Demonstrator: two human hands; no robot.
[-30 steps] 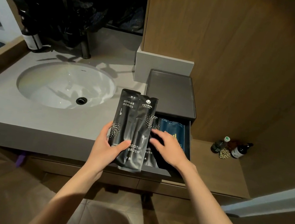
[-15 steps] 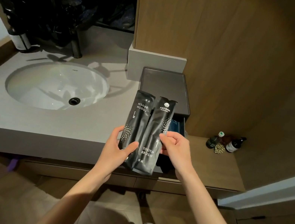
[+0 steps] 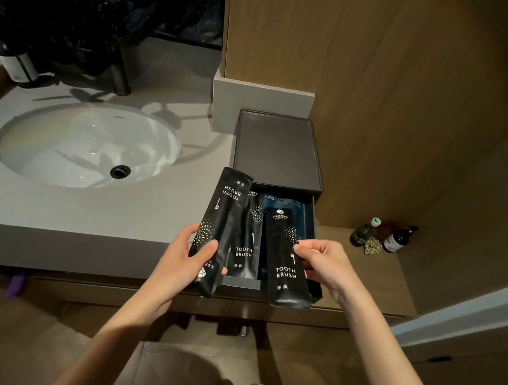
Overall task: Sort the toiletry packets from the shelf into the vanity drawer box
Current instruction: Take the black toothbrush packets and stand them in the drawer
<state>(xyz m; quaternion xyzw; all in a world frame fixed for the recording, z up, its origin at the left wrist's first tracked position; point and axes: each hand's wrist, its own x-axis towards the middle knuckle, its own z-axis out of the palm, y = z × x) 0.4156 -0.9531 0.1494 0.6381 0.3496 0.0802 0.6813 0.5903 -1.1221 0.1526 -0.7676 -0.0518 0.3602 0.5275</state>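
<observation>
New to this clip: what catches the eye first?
The left hand grips a black toothbrush packet, print upside down; the right hand pinches a second black toothbrush packet over the open drawer of the dark grey vanity box. A white oval sink sits beside it.

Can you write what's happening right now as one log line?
left hand: holds upside-down toothbrush packet | right hand: pinches second packet above open drawer | in drawer: third packet

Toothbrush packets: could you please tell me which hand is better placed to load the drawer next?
Right, probably: the right hand pinches its toothbrush packet over the open drawer, text matching the stowed packet; the left hand grips an inverted packet.
</observation>
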